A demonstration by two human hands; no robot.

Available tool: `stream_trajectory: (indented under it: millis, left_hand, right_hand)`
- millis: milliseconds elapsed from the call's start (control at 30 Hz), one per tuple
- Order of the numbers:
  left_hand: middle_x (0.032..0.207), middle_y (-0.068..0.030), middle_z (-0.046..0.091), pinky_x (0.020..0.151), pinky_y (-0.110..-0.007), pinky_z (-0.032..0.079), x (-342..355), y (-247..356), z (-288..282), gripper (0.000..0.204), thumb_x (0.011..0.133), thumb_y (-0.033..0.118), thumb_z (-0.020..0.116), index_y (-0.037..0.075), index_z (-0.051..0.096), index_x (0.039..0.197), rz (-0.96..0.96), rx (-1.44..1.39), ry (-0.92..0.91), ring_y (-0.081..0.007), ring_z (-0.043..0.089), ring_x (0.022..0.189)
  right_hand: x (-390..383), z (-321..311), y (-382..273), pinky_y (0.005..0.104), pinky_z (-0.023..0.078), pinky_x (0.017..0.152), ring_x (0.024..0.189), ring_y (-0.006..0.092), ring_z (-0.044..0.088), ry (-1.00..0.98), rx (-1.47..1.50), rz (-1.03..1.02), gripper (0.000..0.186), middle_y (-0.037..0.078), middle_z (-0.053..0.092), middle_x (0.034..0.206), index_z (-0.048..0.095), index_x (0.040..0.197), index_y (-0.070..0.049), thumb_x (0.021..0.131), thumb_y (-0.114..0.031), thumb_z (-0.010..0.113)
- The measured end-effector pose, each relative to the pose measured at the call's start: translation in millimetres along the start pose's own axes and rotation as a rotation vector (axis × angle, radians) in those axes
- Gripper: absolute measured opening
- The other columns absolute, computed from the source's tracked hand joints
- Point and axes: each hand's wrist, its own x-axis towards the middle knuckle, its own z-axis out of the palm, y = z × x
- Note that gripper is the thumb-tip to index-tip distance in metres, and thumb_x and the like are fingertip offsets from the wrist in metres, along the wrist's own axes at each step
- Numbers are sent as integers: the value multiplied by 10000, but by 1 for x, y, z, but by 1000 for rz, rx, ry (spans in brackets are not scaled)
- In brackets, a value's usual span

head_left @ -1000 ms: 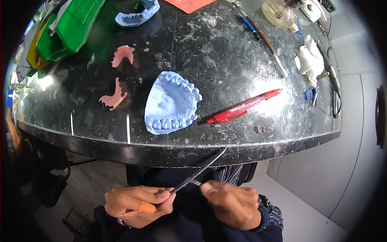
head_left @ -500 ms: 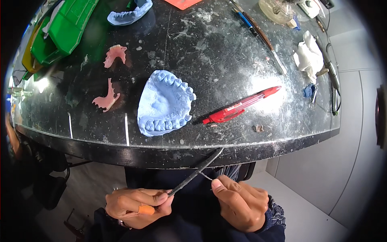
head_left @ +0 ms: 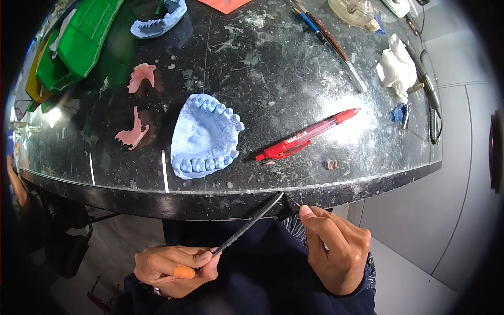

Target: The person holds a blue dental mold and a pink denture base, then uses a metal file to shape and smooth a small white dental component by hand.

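My left hand (head_left: 173, 270), with an orange wrap around one finger, pinches the near end of a slim dark rod (head_left: 247, 226). It slants up and right in front of the table edge, its pale tip close to that edge. Thumb and forefinger of my right hand (head_left: 338, 249) are pressed together on a thin strand (head_left: 294, 201), which runs to the rod's tip. Its exact kind is too fine to make out. On the table beyond lies a blue dental model (head_left: 184, 126), teeth upward, with a red pen (head_left: 310, 135) to its right.
Two pink denture base pieces (head_left: 142, 79) lie left of the model, another blue dental cast (head_left: 160, 25) behind. Green bins (head_left: 79, 50) stand far left. Brushes (head_left: 336, 47), crumpled white tissue (head_left: 394, 68) and a corded handpiece (head_left: 428, 84) lie toward the right.
My right hand has moved right and up, and the strand has slid from the rod's middle to its tip. My left hand and the rod have shifted slightly left.
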Motion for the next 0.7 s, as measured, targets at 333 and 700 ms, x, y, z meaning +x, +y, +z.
stream_trajectory:
  millis: [333, 700]
  left_hand:
    - [519, -54, 519, 533, -293, 574, 14, 5, -5, 385, 648, -56, 716, 10, 346, 730, -748, -578, 222, -74, 570, 474]
    - [591, -115, 549, 598, -334, 588, 24, 12, -6, 311, 682, -138, 653, -20, 374, 752, -913, -583, 38, -196, 651, 632]
  right_hand:
    - [45, -30, 27, 250, 428, 442, 491, 174, 558, 149, -223, -97, 102, 81, 609, 666, 626, 756, -7, 676, 38, 671]
    - [-18, 22, 17, 232, 436, 435, 563, 116, 571, -23, 162, -236, 330, 44, 576, 786, 669, 885, -39, 572, 62, 691]
